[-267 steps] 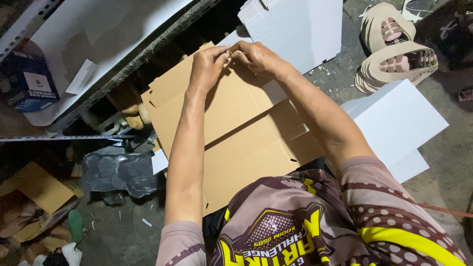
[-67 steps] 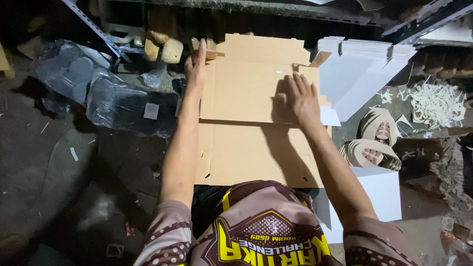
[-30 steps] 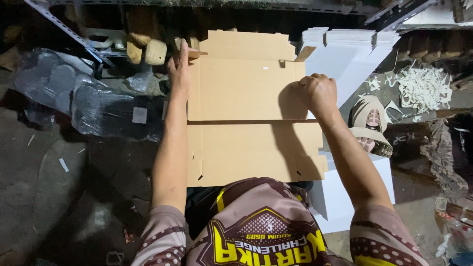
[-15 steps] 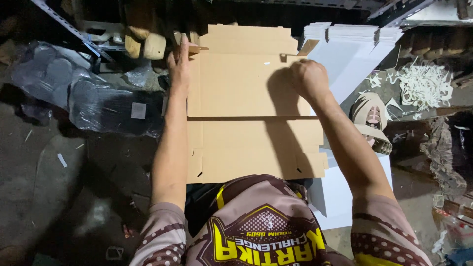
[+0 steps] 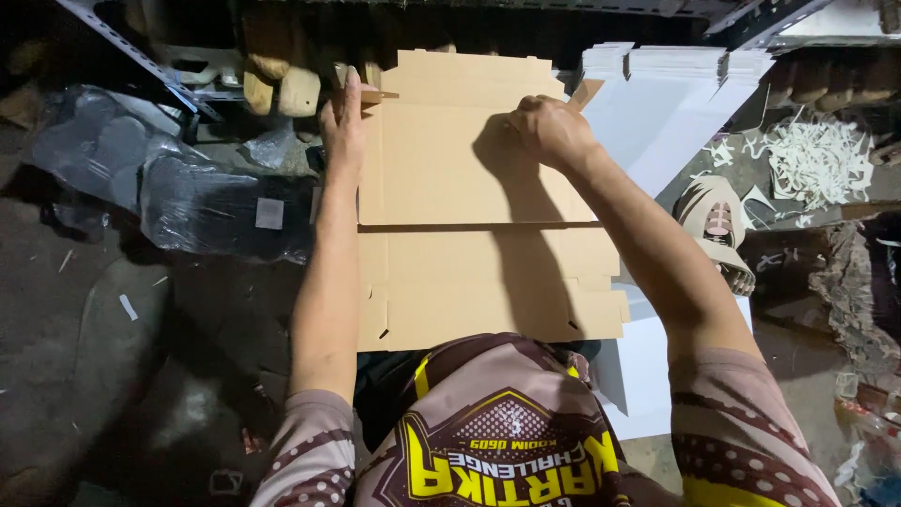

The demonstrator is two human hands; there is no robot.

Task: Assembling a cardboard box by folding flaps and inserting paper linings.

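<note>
Here the flat brown cardboard box blank (image 5: 469, 197) lies across the person's lap. The left hand (image 5: 343, 127) has its fingers straight and flat against the blank's left edge near a small tab. The right hand (image 5: 552, 130) is curled into a loose fist, pressing the upper panel; it grips nothing visible. Best to press firmly along the score line, edges square. White flat sheets (image 5: 671, 89) stack upper right; dark plastic-wrapped bundle (image 5: 202, 202) with a small pale square label sits left.

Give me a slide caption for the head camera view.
Left hand and right hand press a flat cardboard box blank.
</note>
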